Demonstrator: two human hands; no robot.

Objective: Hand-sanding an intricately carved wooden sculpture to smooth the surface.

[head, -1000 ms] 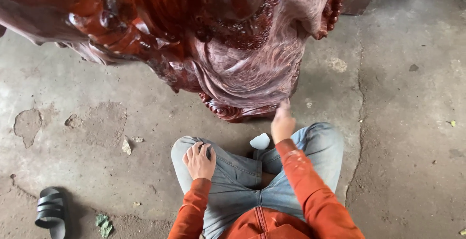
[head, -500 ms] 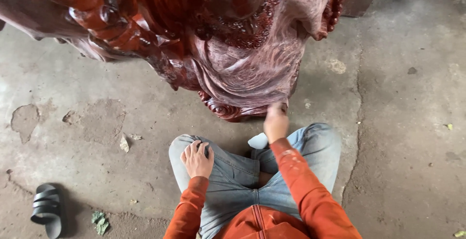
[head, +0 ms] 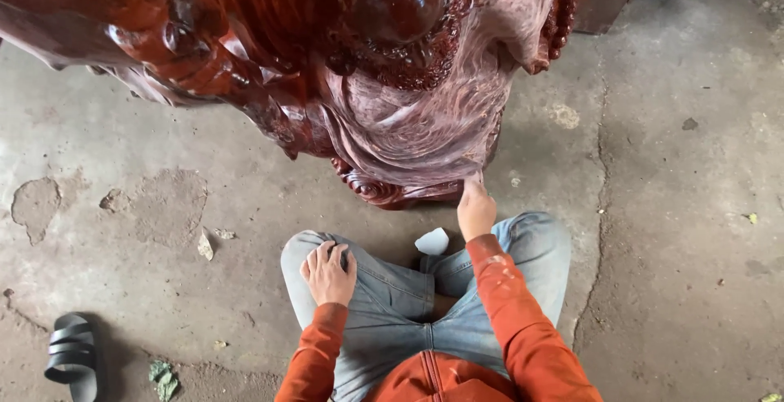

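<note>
The fingers of the right hand (head: pixel 475 207) are bunched together and pressed to the lower edge of the carved red wooden statue (head: pixel 359 67); whether they pinch anything between them cannot be told. The statue stands on the concrete floor (head: pixel 678 206) at the far side, its glossy folds and scrolled base just beyond the person's knees. The left hand (head: pixel 329 273) lies flat on the left knee of the blue jeans (head: pixel 392 304), its fingers loosely spread and holding nothing. A small pale scrap (head: pixel 432 241) sits between the knees, just left of the right hand. Both arms wear orange sleeves (head: pixel 523 328). Near left on the floor lie a black sandal (head: pixel 72 355) and a crumpled green leaf (head: pixel 164 379).
</note>
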